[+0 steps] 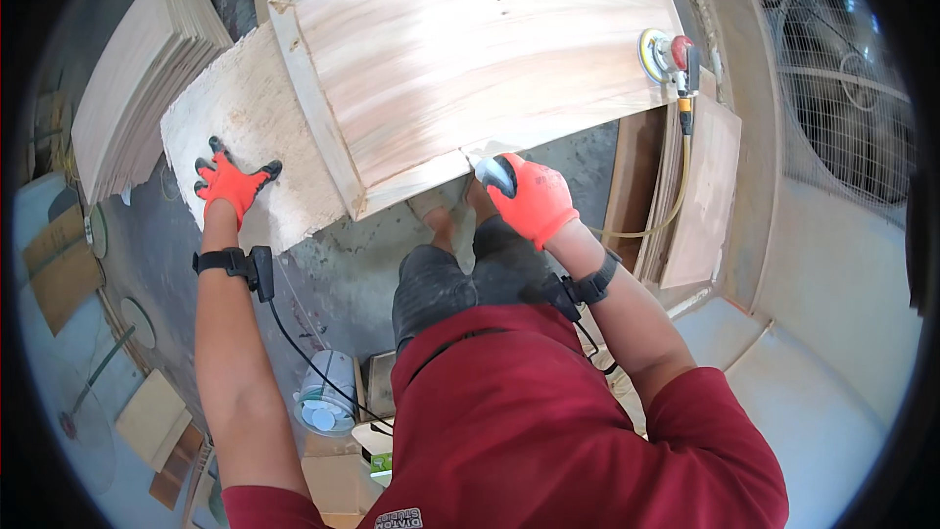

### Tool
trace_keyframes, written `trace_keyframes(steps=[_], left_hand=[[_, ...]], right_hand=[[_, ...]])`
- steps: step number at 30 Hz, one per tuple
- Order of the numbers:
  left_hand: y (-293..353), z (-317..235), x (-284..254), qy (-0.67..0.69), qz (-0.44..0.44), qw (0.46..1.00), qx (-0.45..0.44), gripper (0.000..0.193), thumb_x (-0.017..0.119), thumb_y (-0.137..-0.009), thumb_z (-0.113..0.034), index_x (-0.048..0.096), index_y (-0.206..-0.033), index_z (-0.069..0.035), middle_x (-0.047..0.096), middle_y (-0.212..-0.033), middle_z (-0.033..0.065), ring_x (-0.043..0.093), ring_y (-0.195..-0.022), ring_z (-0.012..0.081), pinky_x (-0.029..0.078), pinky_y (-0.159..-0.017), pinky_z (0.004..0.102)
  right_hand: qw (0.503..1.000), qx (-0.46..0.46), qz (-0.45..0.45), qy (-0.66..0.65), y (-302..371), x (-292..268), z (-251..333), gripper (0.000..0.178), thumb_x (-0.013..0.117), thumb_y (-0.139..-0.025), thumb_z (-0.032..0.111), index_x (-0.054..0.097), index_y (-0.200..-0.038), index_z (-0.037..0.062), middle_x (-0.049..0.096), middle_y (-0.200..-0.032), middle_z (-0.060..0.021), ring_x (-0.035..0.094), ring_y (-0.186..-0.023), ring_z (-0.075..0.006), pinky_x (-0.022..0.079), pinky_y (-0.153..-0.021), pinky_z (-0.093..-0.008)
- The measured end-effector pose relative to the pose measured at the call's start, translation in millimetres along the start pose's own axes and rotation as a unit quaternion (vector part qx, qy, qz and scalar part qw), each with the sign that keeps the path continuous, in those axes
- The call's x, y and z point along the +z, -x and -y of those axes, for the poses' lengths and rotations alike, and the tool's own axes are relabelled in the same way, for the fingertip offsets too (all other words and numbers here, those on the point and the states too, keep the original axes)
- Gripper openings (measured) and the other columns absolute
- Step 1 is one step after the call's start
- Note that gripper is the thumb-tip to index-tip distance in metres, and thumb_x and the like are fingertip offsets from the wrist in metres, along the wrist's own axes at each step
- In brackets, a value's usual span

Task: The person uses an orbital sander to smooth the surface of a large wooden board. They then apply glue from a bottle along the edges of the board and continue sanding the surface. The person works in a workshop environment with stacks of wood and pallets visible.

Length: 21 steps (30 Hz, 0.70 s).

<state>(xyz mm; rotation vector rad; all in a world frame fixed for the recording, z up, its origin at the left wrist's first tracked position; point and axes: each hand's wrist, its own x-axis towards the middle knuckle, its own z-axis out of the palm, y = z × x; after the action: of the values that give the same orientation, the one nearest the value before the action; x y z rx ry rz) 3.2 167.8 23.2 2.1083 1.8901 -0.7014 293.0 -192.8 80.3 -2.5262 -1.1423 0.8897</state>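
Right hand (537, 201), red glove with dark fingertips: fingers curled firmly around a small pale hand tool (490, 172), its tip at the near edge of the framed wooden panel (490, 49). Exact tool type unclear, mostly covered by the glove. Left hand (233, 186), same glove: fingers spread, palm down on the rough bare board (225, 103), left of the panel. Panel lies across in front of the wearer, pale strips along its left and near edges.

Risks, nearest first. The black cable (313, 362) from the left wrist strap (223, 261) hangs loose past the bucket (328, 397); a wide reach could snag it. Feet (436, 216) show just below the panel edge and look bare, so a dropped tool could hurt. If the tip slips, it could gouge the edge strip. Too much weight from the left palm might tip the board; I can't see its supports. The orbital sander (671, 54) sits at the panel's right end; a tug on its yellowish hose (682, 171), say by the right arm, could drag it off.

Writing: shirt (509, 411) has a patch with upside-down lettering near the bottom; faint print on the right glove, too small to tell. Farther off, no markings I can make out on the plywood stack (147, 69) or the caged fan (847, 78).
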Motion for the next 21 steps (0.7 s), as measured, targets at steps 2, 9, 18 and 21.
trace_keyframes(steps=[2,9,18,21], left_hand=[[5,-4,-6,0.017,0.018,1.0,0.002,0.141,0.083,-0.064,-0.07,0.001,-0.165,-0.018,0.004,-0.166,0.0327,0.009,-0.152,0.0532,0.015,-0.122,0.059],[1,-2,-4,0.0,0.02,1.0,0.009,0.136,0.083,-0.066,-0.068,0.005,-0.165,-0.017,0.007,-0.165,0.0332,0.01,-0.153,0.0513,0.018,-0.122,0.0586],[-21,15,3,0.076,0.009,0.996,0.035,0.129,0.089,-0.067,-0.054,0.014,-0.165,-0.019,0.009,-0.166,0.0283,0.021,-0.151,0.0468,0.029,-0.121,0.0526],[-68,77,23,0.166,0.018,0.982,0.084,0.118,0.088,-0.072,-0.046,0.02,-0.164,-0.018,0.016,-0.166,0.0255,0.023,-0.152,0.041,0.033,-0.119,0.0459]], right_hand=[[1.0,0.002,-0.018,-0.003,-1,-1,-10,0.039,0.07,-0.088,0.035,0.064,-0.113,0.0062,0.072,-0.09,-0.0182,0.069,-0.087,-0.0387,0.054,-0.078,-0.0477],[0.999,0.032,-0.03,-0.016,-1,-20,-30,0.037,0.07,-0.088,0.036,0.065,-0.111,0.0066,0.072,-0.09,-0.0177,0.07,-0.088,-0.0378,0.054,-0.079,-0.0472],[0.997,0.057,-0.045,-0.023,0,-38,-71,0.039,0.069,-0.089,0.037,0.065,-0.112,0.0065,0.073,-0.092,-0.0183,0.07,-0.09,-0.0379,0.055,-0.081,-0.0475],[0.997,0.049,-0.048,-0.017,-4,-45,-82,0.039,0.069,-0.089,0.038,0.065,-0.113,0.0064,0.073,-0.093,-0.0187,0.07,-0.091,-0.0378,0.055,-0.083,-0.0471]])
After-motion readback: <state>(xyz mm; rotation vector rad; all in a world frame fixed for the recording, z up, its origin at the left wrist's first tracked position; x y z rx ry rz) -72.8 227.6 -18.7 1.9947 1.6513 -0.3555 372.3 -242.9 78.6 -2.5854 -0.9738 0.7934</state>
